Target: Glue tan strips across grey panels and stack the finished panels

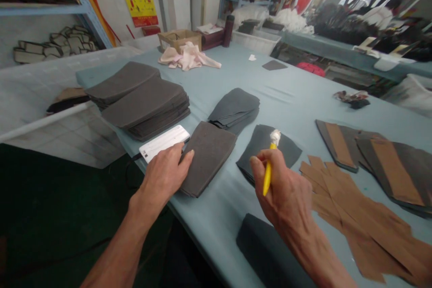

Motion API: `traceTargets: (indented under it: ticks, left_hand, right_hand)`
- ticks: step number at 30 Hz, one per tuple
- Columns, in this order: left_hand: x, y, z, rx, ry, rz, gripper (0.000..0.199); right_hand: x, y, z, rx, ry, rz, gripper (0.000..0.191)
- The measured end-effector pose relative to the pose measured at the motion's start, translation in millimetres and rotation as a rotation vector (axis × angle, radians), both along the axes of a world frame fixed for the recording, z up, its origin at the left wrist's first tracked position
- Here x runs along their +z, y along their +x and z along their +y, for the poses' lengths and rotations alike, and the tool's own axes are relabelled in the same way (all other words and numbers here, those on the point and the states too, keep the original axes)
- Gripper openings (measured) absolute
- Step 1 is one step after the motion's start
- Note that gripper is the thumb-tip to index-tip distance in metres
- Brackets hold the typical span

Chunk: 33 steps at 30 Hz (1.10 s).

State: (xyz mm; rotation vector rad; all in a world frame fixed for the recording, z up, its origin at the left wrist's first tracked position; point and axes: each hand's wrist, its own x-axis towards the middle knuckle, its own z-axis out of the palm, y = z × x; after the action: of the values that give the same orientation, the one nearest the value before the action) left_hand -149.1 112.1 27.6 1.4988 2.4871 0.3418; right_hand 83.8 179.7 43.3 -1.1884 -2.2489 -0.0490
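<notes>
from my screen i see a pale blue table carrying dark foam stacks, a crumpled pink cloth, a cardboard box, a white block and loose brown cutouts.

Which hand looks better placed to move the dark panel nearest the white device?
The left hand looks better placed: its fingers rest on the dark grey panel, and it seems to hold nothing. The right hand grips a yellow-handled brush above another dark piece.
</notes>
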Motion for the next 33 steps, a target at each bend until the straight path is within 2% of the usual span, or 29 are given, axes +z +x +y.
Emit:
traceTargets:
  ticks: [4, 8, 11, 15, 19, 21, 24, 29, 33]
  left_hand:
    - [-8.7, -5.7, -6.1, 0.001, 0.037, -0.058, 0.035]
    - [-15.2, -9.0, -7.2, 0.002, 0.068, -0.108, 0.04]
    - [-18.2, -9.9, -7.2, 0.001, 0.082, -0.121, 0.044]
    - [-19.6, -10.3, -8.5, -0.012, 0.097, -0.129, 0.045]
    - [-19.5, -10.9, -10.5, -0.022, 0.112, -0.149, 0.044]
    - [-20.0, -11.4, -11.0, -0.021, 0.116, -0.166, 0.046]
    - [-22.4, -12.2, -11.4, -0.023, 0.124, -0.193, 0.049]
    - [-28.7, -12.6, -12.5, -0.038, 0.145, -0.223, 0.048]
    - [-32.9, -12.5, -13.6, -0.024, 0.16, -0.214, 0.045]
  right_hand:
    - [-6.3, 11.0, -13.1, 0.025, -0.049, 0.113, 0.03]
    - [-15.9, 8.5, -22.4, 0.044, -0.174, 0.16, 0.023]
    - [-16.9, 6.9, -25.3, 0.09, -0.235, 0.234, 0.022]
    - [-12.3, 8.7, -30.0, 0.242, -0.346, 0.469, 0.021]
    - [-11.7, 10.2, -34.8, 0.293, -0.519, 0.698, 0.029]
    - [-13.7, 9.4, -34.8, 0.278, -0.625, 0.806, 0.036]
    - [-18.4, 7.0, -31.1, 0.177, -0.727, 0.958, 0.044]
    - [-27.8, 3.6, -24.0, 0.023, -0.748, 1.025, 0.051]
    - [-30.2, 0.0, -22.6, -0.016, -0.745, 1.034, 0.053]
